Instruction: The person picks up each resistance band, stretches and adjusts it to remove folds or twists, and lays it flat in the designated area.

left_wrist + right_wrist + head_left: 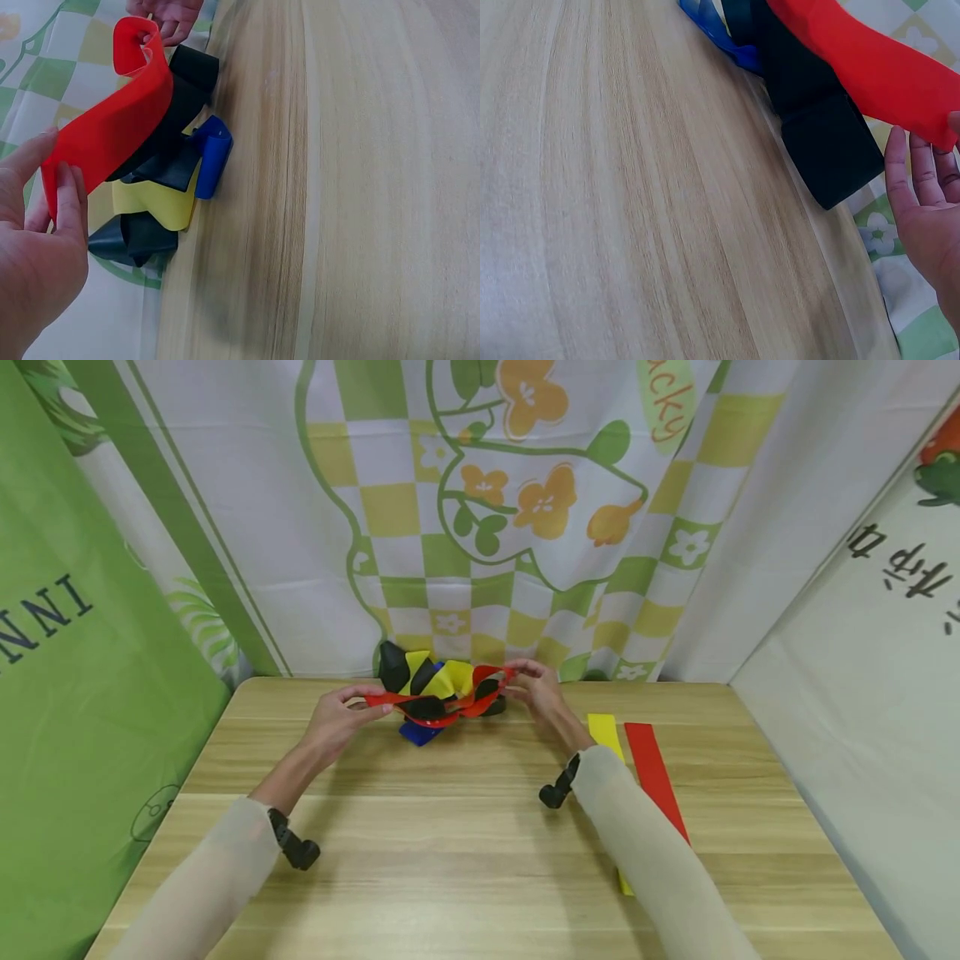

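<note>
Wooden table (427, 860) before printed curtain (495, 602). Left hand (335, 722) and right hand (538, 692) pinch opposite ends of red strip (112, 136), over band pile (456, 678), far edge. Step: apparently placing; next likely calls for even lowering, release.

There are two hands, one left hand (335, 720) and one right hand (536, 689), two sleeves, a left sleeve (195, 885) and a right sleeve (660, 852), and two black wrist devices, a left device (300, 852) and a right device (557, 793). One surface (442, 860) shows. Red strips number two: one held red strip (112, 135) and one flat red strip (656, 777). There is one flat yellow strip (605, 735). One heap contains three colours: at least one blue band (215, 161), at least one yellow band (154, 204) and at least one black band (135, 238); they overlap, so exact numbers cannot be told.
</note>
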{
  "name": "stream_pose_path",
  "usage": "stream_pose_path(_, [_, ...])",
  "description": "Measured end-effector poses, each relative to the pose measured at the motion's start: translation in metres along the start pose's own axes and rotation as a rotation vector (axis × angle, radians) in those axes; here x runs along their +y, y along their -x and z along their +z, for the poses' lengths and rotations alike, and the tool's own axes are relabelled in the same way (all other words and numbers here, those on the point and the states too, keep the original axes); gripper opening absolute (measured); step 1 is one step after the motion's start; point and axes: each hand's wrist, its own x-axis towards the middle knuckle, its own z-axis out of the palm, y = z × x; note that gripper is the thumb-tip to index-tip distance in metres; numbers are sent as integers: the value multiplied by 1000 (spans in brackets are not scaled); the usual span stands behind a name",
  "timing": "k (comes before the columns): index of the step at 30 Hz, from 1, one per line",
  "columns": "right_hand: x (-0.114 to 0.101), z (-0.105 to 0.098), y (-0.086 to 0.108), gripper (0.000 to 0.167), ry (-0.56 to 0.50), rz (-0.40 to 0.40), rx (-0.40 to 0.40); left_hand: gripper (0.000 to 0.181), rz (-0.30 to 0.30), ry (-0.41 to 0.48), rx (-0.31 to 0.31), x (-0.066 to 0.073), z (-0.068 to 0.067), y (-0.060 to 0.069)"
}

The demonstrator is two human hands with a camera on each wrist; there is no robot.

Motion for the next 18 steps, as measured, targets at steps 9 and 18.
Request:
stream_pose_path(9, [-1, -4, 1, 38, 40, 6, -51, 49, 3, 28, 77, 4, -10, 2])
stream_pose_path(18, [-2, -8, 4, 36, 11, 18, -81, 51, 44, 47, -8, 4, -13, 6])
